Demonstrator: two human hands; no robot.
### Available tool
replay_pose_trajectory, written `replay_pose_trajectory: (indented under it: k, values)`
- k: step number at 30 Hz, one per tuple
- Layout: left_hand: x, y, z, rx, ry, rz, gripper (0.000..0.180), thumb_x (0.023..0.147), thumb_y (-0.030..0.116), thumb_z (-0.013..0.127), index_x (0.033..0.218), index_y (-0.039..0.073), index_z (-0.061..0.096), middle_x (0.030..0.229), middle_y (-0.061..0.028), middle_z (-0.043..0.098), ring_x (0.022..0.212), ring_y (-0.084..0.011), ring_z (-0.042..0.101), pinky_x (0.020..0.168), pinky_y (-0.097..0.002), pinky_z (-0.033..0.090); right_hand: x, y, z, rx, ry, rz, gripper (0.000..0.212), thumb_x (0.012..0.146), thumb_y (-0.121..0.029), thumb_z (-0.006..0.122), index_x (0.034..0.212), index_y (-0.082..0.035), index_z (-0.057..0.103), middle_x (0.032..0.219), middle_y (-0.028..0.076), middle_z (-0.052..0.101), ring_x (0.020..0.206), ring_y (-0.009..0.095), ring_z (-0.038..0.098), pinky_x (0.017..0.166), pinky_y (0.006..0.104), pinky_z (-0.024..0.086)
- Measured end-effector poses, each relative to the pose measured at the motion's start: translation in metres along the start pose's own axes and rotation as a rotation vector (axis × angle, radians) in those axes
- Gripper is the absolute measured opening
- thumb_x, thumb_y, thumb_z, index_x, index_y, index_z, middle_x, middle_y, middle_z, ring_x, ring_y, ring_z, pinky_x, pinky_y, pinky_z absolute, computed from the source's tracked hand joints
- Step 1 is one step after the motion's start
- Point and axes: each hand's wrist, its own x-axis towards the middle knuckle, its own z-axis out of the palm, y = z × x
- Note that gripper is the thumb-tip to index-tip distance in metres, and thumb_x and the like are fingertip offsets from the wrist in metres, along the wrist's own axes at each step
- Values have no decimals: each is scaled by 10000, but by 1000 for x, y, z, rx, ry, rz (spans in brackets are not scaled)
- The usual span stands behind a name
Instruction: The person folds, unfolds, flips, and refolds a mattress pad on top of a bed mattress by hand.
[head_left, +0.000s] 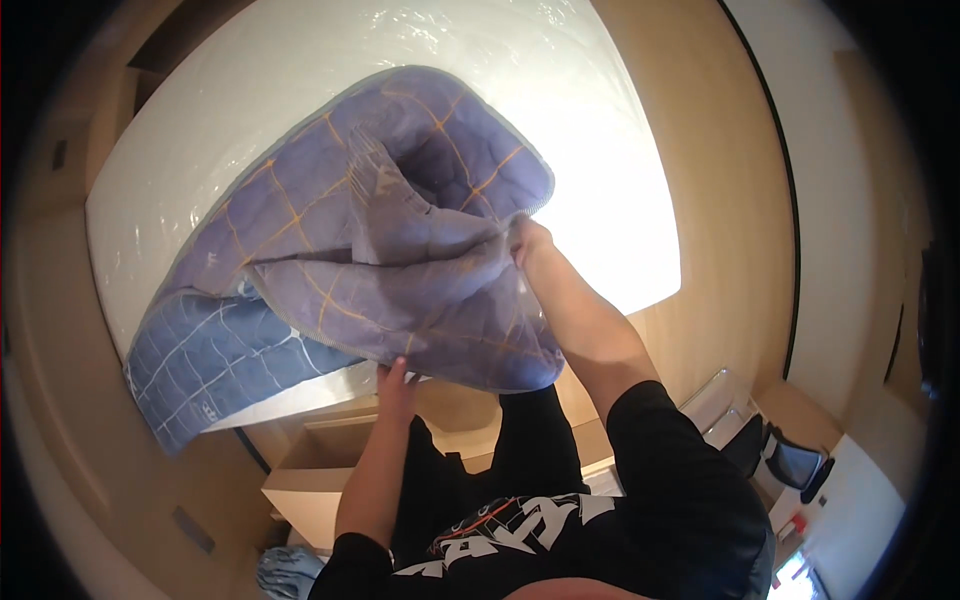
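A quilted purple-grey blanket (380, 230) with orange stitched lines lies bunched over a white mattress (560, 90) covered in clear plastic. Its blue checked underside hangs over the mattress's near left corner. My right hand (527, 243) grips a fold of the blanket at its right side, arm stretched out over the bed. My left hand (397, 378) reaches up under the blanket's near edge and holds it from below, fingers partly hidden by the cloth.
A light wooden bed frame (330, 470) with a step runs below the mattress. Wooden wall panels (720, 180) surround the bed. A black chair (790, 460) and a white desk (860, 500) stand at the lower right. Blue cloth (285, 575) lies on the floor at lower left.
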Motion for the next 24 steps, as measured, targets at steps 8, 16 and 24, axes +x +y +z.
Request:
replay_pose_trajectory:
  k: [8,16,24]
  values:
    - [-53,-56,68,-131,-71,-192,566,869,7,657,1377,84,417,1284,-113,544,1155,-313,563,963,-505,490,-26,-89,-19,-489,-185,-68,422,856,-356,706,1119,-50,583,918,139,561,628,270,621,451,430,468]
    - [-103,-100,92,-45,-158,-346,485,939,122,597,1382,17,430,1297,-127,570,1168,-322,578,958,-502,494,92,-118,-30,-1536,81,-1053,411,915,-402,492,848,-51,695,768,125,708,693,257,688,685,402,530]
    - [-115,-13,178,438,-440,65,252,910,60,572,1145,-9,631,1060,-81,652,1015,-183,600,891,-334,485,-16,-385,-53,-593,243,-1252,242,929,-220,552,766,-71,651,631,40,613,577,125,597,529,258,477]
